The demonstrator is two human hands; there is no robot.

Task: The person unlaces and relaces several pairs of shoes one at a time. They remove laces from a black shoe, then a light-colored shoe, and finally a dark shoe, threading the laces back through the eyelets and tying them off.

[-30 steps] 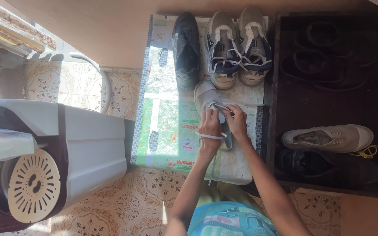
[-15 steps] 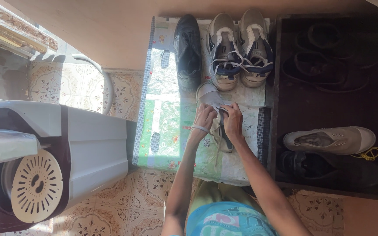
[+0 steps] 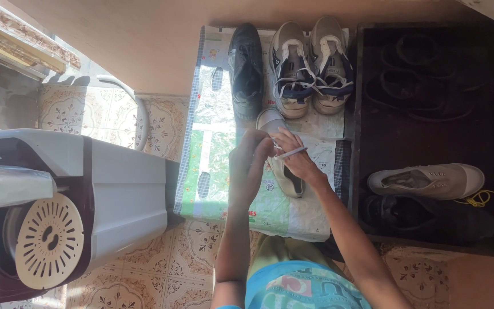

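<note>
While both hands are working over the grey shoe (image 3: 284,174) lying on the plastic sheet (image 3: 215,154), the left hand (image 3: 250,157) is curling its fingers around the white lace (image 3: 290,152), and the right hand (image 3: 293,155) is pinching the same lace taut. At twelve o'clock from the shoe, a pair of grey-and-blue sneakers (image 3: 310,66) is standing beside a black shoe (image 3: 245,68). At three o'clock, a pale canvas shoe (image 3: 427,180) is lying in the dark tray (image 3: 373,137).
</note>
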